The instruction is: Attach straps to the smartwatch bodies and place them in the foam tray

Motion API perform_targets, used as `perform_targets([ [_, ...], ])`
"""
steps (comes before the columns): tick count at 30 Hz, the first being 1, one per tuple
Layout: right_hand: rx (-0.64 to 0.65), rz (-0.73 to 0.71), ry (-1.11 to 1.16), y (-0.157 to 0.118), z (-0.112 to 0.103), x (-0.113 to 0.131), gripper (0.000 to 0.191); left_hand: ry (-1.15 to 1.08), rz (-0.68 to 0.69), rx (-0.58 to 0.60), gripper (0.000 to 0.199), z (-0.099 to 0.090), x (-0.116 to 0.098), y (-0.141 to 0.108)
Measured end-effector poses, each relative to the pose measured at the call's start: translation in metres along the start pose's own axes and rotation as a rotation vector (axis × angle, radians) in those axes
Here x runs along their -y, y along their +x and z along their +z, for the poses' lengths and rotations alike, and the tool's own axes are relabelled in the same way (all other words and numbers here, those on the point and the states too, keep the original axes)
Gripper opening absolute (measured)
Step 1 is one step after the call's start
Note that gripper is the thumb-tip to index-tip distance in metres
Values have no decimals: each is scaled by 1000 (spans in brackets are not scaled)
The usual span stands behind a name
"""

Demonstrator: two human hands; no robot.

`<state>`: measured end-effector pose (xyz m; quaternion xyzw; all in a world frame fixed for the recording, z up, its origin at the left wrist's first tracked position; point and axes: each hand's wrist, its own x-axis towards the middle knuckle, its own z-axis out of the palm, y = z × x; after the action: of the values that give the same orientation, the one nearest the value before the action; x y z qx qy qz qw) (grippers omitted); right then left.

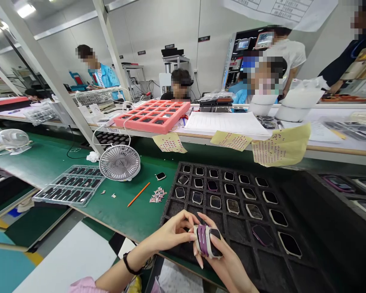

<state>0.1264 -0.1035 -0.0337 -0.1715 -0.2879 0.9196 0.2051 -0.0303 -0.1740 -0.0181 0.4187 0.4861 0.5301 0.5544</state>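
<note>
Low in the middle of the head view, a small stack of smartwatch cases [203,241] is held on edge, purple ones between pale silver ones. My right hand [227,256] wraps round the stack from the right, thumb on the dark face of the outer case. From the left, my left hand [173,232] pinches the stack's near end with thumb and fingers; the fingertips are partly hidden. Both hands are over a black foam tray [215,221] with square pockets. Many pockets hold watch cases, mostly silver, such as a silver watch case [232,206], and a purple watch case [262,235].
Left of the tray, the green bench carries an orange pencil [138,194], small paper labels [157,195], a lone watch case [160,176], a fan [120,162] and a clear compartment tray [70,185]. A shelf with a red foam tray [154,126] crosses behind. Other people are beyond it.
</note>
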Motion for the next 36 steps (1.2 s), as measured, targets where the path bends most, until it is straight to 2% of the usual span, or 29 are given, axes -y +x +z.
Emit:
perform_targets([
  [2, 3, 7, -15, 3, 0, -3, 66, 59, -43, -7, 39, -9, 2, 3],
  [4, -13, 3, -22, 7, -1, -5, 66, 227, -79, -47, 38, -28, 2, 6],
  [5, -29, -7, -23, 8, -1, -5, 65, 360, -80, -99, 35, -41, 2, 7],
  [6, -50, -24, -23, 9, -2, -3, 63, 531, -51, -216, 29, -56, 2, 9],
  [7, -72, -43, -23, 9, -2, -1, 60, 743, -9, -388, 26, -71, 2, 9],
  [8, -91, -56, -21, 8, -3, 2, 58, 826, 0, -489, 25, -86, 4, 10],
  [11, -94, -62, -8, 6, -6, 9, 56, 952, -12, -611, 22, -121, 12, 9],
  [13, -77, -54, 7, 6, -8, 11, 57, 1014, -22, -635, 17, -134, 19, 9],
  [20, -61, -63, 22, 9, -14, 7, 56, 1120, -40, -631, 6, -141, 29, 15],
  [30, -53, -66, 61, 9, -11, 8, 49, 1147, -65, -645, 10, -148, 27, 17],
  [36, -64, -84, 69, 8, -10, 11, 54, 1140, -81, -686, 7, -137, 16, 18],
])
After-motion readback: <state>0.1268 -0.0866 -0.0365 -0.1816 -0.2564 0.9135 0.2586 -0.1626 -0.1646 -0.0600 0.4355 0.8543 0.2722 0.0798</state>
